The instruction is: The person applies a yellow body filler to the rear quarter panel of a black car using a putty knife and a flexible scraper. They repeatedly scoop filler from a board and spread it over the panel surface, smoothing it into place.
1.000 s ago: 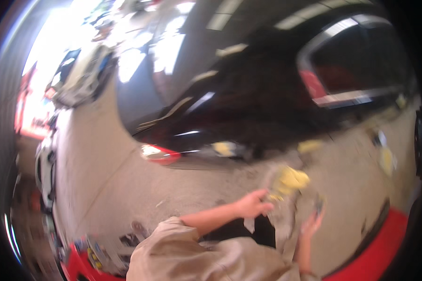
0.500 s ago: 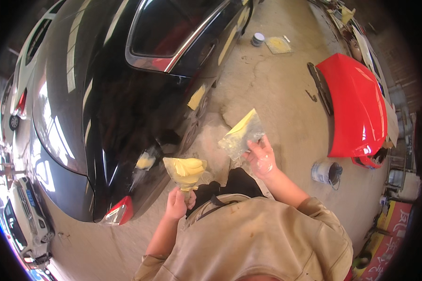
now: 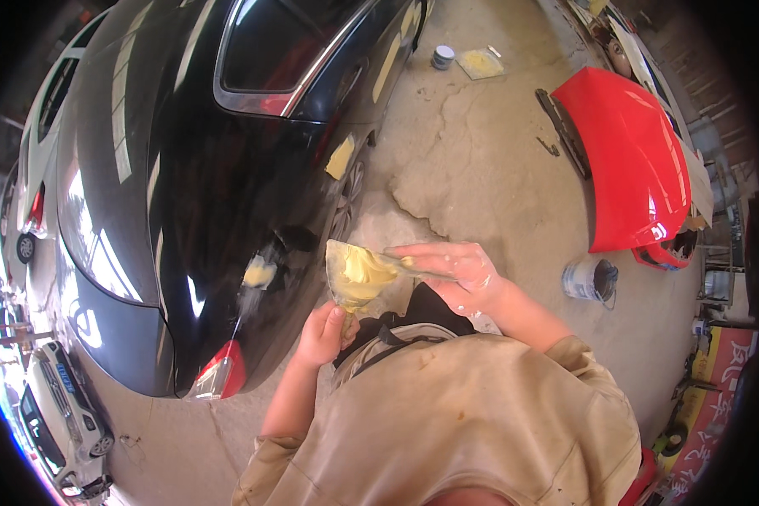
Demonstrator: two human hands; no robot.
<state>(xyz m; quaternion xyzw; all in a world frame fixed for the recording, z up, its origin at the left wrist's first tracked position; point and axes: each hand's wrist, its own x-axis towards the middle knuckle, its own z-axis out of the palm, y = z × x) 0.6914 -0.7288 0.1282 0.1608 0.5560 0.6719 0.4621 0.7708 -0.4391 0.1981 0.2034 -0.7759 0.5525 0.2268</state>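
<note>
The fingers of the left hand (image 3: pixel 320 333) are curled closed around the narrow lower end of a flat, greyish, fan-shaped spreader (image 3: pixel 337 274), thumb pressed on top, its wide blade pointing up and away from the body. A thick, glossy heap of pale yellow putty (image 3: pixel 361 276) covers much of that blade. The fingers of the right hand (image 3: pixel 478 278) lie nearly straight and close together, gripping a thin, greyish, stiff-looking plate (image 3: pixel 434 272) seen almost edge-on; its left end, carrying a dab of yellow, meets the putty's right side, though whether it presses in cannot be told. Pale smears mark the right palm and wrist. Beyond the hands, to the left, stands a glossy black car (image 3: pixel 202 211) with a pale yellow patch (image 3: pixel 260 272) low on its rear corner, another yellow patch (image 3: pixel 340 158) near the wheel, and a red-and-clear lamp (image 3: pixel 222 371). Over the cracked, tan concrete floor (image 3: pixel 489 169) to the right sit a stained round bucket (image 3: pixel 586 280) and a shiny red curved car panel (image 3: pixel 628 160). Farther ahead, a small round tin (image 3: pixel 443 57) stands just beside a square, yellow-smeared board (image 3: pixel 481 64).
</note>
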